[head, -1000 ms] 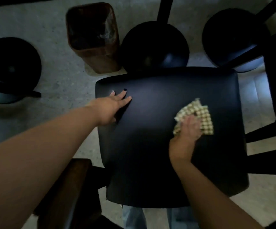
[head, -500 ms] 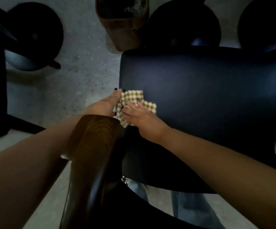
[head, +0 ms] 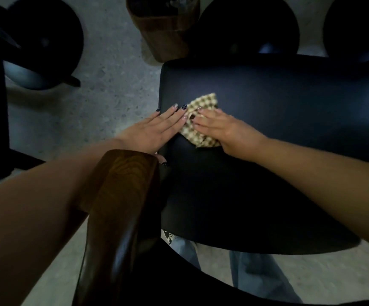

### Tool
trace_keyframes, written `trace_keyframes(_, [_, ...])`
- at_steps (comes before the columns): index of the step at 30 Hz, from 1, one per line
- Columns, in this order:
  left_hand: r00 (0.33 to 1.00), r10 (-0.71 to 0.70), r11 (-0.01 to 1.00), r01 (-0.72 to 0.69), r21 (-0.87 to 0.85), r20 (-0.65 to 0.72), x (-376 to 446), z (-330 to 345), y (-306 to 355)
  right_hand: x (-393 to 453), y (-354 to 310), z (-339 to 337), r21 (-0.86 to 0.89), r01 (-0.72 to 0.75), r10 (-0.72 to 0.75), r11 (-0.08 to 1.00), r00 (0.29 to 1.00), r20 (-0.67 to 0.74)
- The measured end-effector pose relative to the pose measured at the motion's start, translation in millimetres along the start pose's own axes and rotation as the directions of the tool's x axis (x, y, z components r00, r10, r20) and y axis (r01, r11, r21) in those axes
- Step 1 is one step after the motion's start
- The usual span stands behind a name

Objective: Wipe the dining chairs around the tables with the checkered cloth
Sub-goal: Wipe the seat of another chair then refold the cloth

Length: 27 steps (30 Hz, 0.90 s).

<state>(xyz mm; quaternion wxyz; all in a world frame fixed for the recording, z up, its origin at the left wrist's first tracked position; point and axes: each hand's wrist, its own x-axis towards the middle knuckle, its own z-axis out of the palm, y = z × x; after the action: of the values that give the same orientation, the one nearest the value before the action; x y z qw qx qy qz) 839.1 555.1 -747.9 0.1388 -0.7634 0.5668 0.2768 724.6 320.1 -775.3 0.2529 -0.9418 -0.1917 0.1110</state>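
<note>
Right hand (head: pixel 225 131) has swept the checkered cloth (head: pixel 201 120) across to the flat-spread left hand (head: pixel 154 133), pressing it flat; chair seat (head: pixel 289 107) left edge now covered.

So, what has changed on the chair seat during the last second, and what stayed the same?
The right hand slid the checkered cloth across the seat from its right part to the left edge, beside the left hand. The left hand stayed flat at that edge, and the right hand kept pressing the cloth down. The wooden bin stayed beyond the chair.
</note>
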Motion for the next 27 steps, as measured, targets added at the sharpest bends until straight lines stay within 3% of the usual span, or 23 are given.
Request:
trace_keyframes(3, [1.0, 0.003, 1.0, -0.003, -0.004, 0.03, 3.2, -9.9, 0.8, -18.4, -37.3, 29.5, 0.116, -0.03, 0.04, 0.993, 0.996, -0.084])
trace_keyframes(6, [0.997, 0.026, 0.998, -0.03, 0.063, 0.074, 5.4, -15.4, 1.1, -51.2, -79.1, 61.9, 0.201, 0.009, -0.026, 0.98, 0.996, 0.081])
trace_keyframes(8, [0.994, 0.043, 0.987, -0.058, 0.153, 0.101, 7.6, -15.9, 1.8, -74.2, -98.9, 74.8, 0.206, 0.106, -0.143, 0.973, 0.974, 0.174])
trace_keyframes(11, [0.979, 0.121, 0.946, -0.163, 0.279, 0.162, 8.9, -17.9, 0.4, -96.7, -108.0, 76.1, 0.162, 0.355, -0.388, 0.921, 0.88, 0.275])
trace_keyframes(14, [0.942, 0.225, 0.899, -0.299, 0.32, 0.248, 13.0, -26.4, -8.6, -83.8, -86.7, 52.7, 0.012, 0.606, -0.553, 0.795, 0.717, 0.425])
trace_keyframes(16, [0.941, 0.228, 0.91, -0.297, 0.29, 0.249, 22.2, -36.9, -14.0, -64.6, -58.5, 36.2, 0.049, 0.644, -0.616, 0.764, 0.703, 0.355])
trace_keyframes(19, [0.964, 0.154, 0.979, -0.179, 0.102, 0.216, 35.6, -50.4, -15.6, -29.8, -7.7, -2.7, -0.044, 0.526, -0.503, 0.849, 0.831, 0.237])
trace_keyframes(22, [0.972, 0.105, 0.994, -0.103, -0.019, 0.209, 41.0, -51.8, -15.3, -8.6, 39.5, -36.8, -0.164, 0.213, -0.19, 0.963, 0.971, 0.141])
trace_keyframes(25, [0.973, 0.088, 0.996, -0.091, 0.001, 0.213, 42.4, -49.2, -13.8, -8.0, 50.0, -38.4, -0.129, -0.001, -0.007, 0.992, 0.998, -0.061])
trace_keyframes(27, [0.97, 0.091, 0.994, -0.101, 0.035, 0.226, 42.8, -49.4, -12.6, -16.3, 26.6, -19.6, -0.043, -0.079, 0.073, 0.996, 0.991, -0.116])
